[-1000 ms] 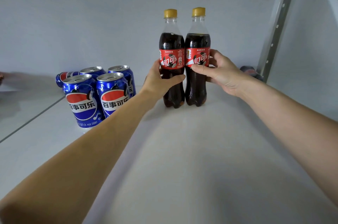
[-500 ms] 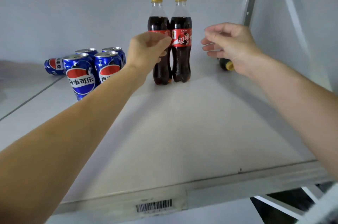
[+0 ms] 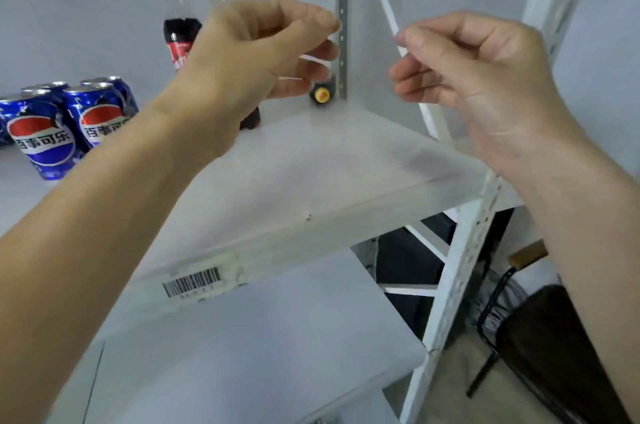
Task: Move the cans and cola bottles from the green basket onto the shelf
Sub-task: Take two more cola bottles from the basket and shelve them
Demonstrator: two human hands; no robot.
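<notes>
Both hands hang empty above the white shelf (image 3: 311,174), fingers loosely curled around nothing. Behind the left hand (image 3: 256,56) fingers stand two upright cola bottles (image 3: 178,29), partly hidden; blue Pepsi cans (image 3: 45,136) stand left of them. A lying bottle's yellow cap (image 3: 322,95) shows just below the left fingertips, between them and the right hand (image 3: 481,77).
</notes>
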